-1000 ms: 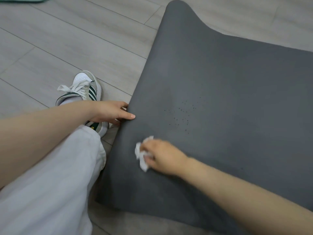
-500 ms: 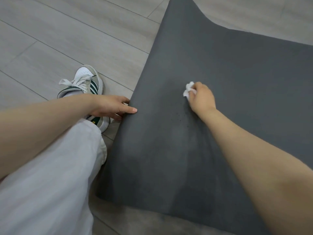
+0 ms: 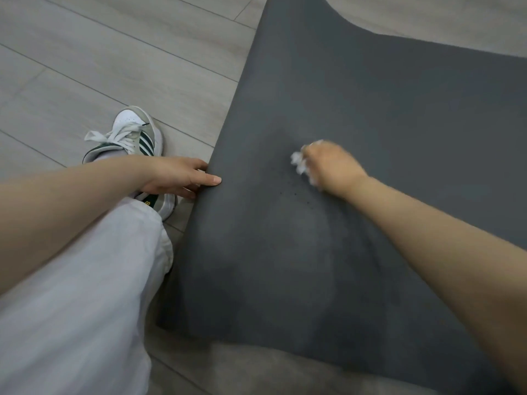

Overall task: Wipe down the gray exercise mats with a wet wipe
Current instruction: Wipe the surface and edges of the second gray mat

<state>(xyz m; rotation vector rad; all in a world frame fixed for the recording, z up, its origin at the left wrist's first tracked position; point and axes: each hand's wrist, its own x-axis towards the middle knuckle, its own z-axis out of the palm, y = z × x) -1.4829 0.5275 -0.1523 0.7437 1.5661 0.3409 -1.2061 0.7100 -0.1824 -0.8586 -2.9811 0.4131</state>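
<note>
The mat [image 3: 370, 115] lies on the floor [image 3: 99, 67]; the left hand [image 3: 176, 175], at 9 o'clock, holds its edge, thumb on top; the right hand [image 3: 332, 168], at the middle, is curled round the wipe [image 3: 298, 162]; it should press flat and rub the black dots [image 3: 295, 193] just below.
</note>
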